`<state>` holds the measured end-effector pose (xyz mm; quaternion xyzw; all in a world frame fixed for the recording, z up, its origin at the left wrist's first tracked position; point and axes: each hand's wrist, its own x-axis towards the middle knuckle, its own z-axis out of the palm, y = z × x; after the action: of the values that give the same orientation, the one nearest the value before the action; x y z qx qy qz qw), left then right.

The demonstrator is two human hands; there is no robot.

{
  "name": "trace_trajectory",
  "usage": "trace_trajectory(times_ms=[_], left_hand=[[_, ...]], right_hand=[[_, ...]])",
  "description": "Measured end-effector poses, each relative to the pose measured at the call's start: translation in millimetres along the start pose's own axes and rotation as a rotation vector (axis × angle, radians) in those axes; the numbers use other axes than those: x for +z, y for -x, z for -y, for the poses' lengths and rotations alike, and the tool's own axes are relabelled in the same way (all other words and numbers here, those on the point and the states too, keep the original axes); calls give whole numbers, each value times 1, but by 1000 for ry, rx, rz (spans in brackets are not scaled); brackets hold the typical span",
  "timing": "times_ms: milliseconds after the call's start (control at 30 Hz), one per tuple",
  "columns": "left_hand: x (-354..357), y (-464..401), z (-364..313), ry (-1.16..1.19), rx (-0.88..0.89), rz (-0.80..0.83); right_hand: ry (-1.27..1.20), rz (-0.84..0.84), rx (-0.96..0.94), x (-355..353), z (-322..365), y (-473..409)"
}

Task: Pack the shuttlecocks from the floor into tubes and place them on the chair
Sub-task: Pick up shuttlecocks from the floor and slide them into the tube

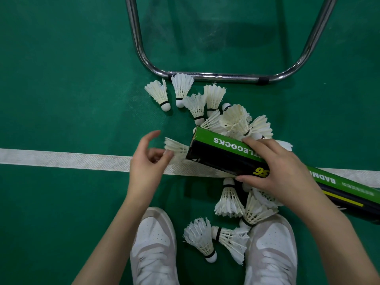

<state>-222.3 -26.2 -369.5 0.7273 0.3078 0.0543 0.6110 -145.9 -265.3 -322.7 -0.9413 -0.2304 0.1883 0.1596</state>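
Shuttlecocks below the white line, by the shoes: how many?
4 clearly: one upright, one leaning by the right shoe, two between the shoes. More feathers under the right hand may hide others.

A single head-worn camera is looking steeply down at the green floor (61, 79) from above the person's own shoes (156, 247), facing forward toward the chair's metal frame (205, 76) at the top edge. It is sitting close, with both forearms reaching in from the bottom, and its wide lens is bending the white court line (72, 160).
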Motion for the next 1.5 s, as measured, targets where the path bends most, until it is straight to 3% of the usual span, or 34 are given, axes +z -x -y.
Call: trace_trajectory(times_ms=[667, 1100, 1500], left_hand=[[-13, -4, -33, 75, 175, -47], [7, 11, -37, 60, 149, 290], [17, 10, -30, -42, 150, 265]], right_hand=[[0, 16, 1, 0, 1, -1], [11, 26, 3, 0, 4, -1], [4, 38, 1, -2, 7, 0]])
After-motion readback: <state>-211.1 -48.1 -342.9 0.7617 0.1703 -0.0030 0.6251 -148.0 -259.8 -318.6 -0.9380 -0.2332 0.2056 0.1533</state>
